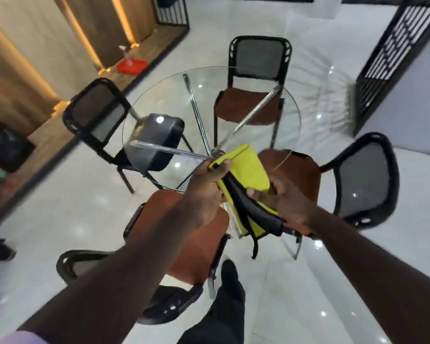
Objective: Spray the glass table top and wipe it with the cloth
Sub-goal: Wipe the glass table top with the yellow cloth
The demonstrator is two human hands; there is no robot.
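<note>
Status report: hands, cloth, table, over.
Left hand, right hand both grip cloth. Cloth held over table's near edge. Chair tucked in there.

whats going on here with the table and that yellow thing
A person stands at the round glass table, holding a yellow cloth with black trim in both hands. The left hand pinches one corner and the right hand grips the other side. Neither hand holds anything else, and wiping has not visibly started.
</note>
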